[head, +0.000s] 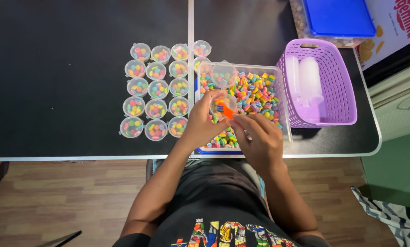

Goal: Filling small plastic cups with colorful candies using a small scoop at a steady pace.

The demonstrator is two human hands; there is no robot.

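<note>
While the left hand (199, 124) grips a small clear cup (223, 106) at frame centre, the right hand (260, 137) pinches an orange scoop (228, 112) at its rim, above the clear tub (285, 123) of striped candies (255, 93). Filled lidded cups (157, 91) sit in rows centre-left; a purple basket (337, 91) stands right.
</note>
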